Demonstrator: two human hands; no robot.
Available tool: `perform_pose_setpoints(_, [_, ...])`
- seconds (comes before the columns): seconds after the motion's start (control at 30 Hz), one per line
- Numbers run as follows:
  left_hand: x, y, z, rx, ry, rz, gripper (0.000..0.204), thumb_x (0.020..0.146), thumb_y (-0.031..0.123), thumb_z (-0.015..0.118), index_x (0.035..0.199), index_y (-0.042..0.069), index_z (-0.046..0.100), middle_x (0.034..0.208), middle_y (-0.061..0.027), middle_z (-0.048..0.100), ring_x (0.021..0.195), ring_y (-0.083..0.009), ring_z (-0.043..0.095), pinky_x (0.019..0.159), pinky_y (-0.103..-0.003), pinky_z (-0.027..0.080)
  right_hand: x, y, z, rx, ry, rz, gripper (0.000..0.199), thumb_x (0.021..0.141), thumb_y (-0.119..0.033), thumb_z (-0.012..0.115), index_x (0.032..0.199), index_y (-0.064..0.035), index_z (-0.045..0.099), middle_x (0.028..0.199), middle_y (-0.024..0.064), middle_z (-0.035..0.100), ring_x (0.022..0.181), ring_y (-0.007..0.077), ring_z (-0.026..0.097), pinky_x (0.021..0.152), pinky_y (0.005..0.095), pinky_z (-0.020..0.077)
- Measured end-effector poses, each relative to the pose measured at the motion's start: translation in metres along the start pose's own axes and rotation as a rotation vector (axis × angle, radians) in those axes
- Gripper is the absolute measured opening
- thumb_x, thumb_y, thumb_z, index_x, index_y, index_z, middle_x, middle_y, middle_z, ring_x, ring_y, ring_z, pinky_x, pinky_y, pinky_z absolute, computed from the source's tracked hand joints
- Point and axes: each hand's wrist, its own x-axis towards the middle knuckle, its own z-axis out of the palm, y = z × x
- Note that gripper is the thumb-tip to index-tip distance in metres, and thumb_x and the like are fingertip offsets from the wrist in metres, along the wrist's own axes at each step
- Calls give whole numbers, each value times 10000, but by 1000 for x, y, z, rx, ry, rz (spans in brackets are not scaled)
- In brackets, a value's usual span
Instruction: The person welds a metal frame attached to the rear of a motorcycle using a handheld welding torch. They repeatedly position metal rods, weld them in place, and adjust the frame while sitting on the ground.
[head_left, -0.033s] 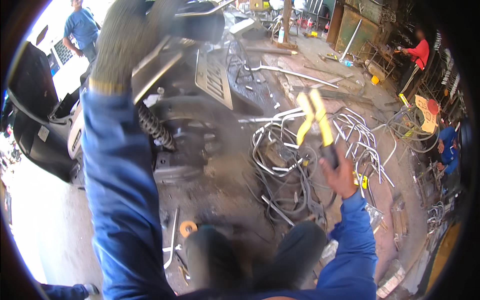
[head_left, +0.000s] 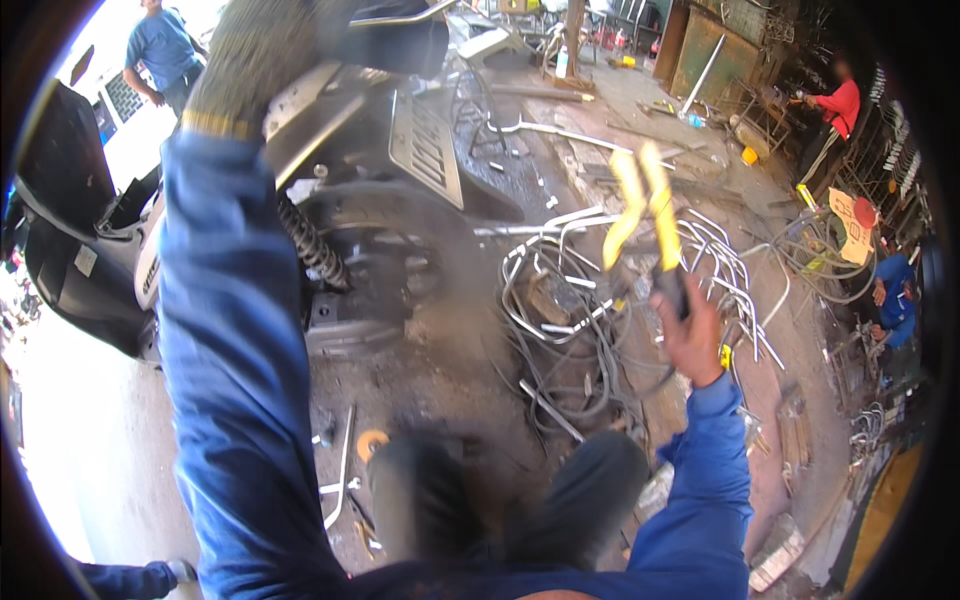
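My right hand (head_left: 692, 338) is closed around the black handle of a yellow-and-black welding electrode holder (head_left: 668, 235), raised with its two yellow arms spread apart. Below and beyond it lie looped cables and bent metal tubes (head_left: 735, 290) on the floor. At the upper left my left hand (head_left: 255, 65), in a grey glove with a yellowish cuff, is smeared by motion. Its fingers cannot be made out. It is nearest to the rear of a motorbike (head_left: 345, 215), whose shock absorber, wheel and number plate (head_left: 425, 150) show beside my left forearm. A dark, blurred object (head_left: 395, 45) is near that glove.
An orange disc (head_left: 372, 444) and a bent rod (head_left: 343, 470) lie near my knees. A person in blue (head_left: 160, 50) stands at the far left. Another in red (head_left: 838, 105) is at the far right, and a third in blue (head_left: 893, 295) is lower there.
My right hand has lifted the electrode holder slightly up and to the right. My left forearm and glove have shifted a little upward in the picture.
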Motion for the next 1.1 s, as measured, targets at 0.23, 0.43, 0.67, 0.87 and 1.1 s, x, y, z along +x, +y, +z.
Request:
perform_pose_setpoints(0.23, [54, -15, 34, -13, -463, -185, 396, 869, 363, 708, 1149, 83, 693, 1162, -248, 667, 1091, -385, 649, 925, -456, 520, 57, -139, -104, 260, 46, -63, 510, 1047, -255, 531, 1489, -21, 429, 814, 56, 588, 694, 109, 579, 611, 301, 499])
perform_pose_setpoints(0.43, [43, -36, 43, 57, -249, 56, 362, 939, 362, 672, 1111, 48, 628, 1060, -177, 658, 996, -374, 659, 849, -460, 518, 68, -174, -84, 702, -133, 6, 881, 953, -468, 628, 1590, -33, 204, 907, 54, 556, 685, 112, 536, 540, 254, 459])
perform_pose_setpoints(0.67, [26, -36, 54, -159, -81, -168, 373, 893, 352, 719, 1139, 90, 617, 1082, -184, 611, 1031, -396, 623, 887, -491, 495, 97, -197, -44, 329, 22, -303, 1003, 808, -335, 870, 1548, 35, 302, 1310, 201, 595, 1141, 198, 607, 954, 333, 504])
perform_pose_setpoints(0.87, [21, -33, 51, -171, -50, -163, 345, 868, 274, 724, 1144, 93, 622, 1081, -168, 612, 1045, -394, 615, 892, -481, 493, 97, -200, -38, 109, 82, -279, 1011, 741, -308, 913, 1507, 60, 365, 1346, 251, 609, 1275, 277, 584, 1073, 378, 452])
perform_pose_setpoints(1.1, [18, -37, 58, -141, -20, -145, 323, 872, 263, 713, 1123, 82, 622, 1053, -154, 611, 1020, -379, 619, 869, -477, 495, 105, -204, -29, -2, 102, -271, 991, 734, -242, 917, 1516, 36, 376, 1419, 239, 562, 1304, 241, 551, 1092, 355, 423])
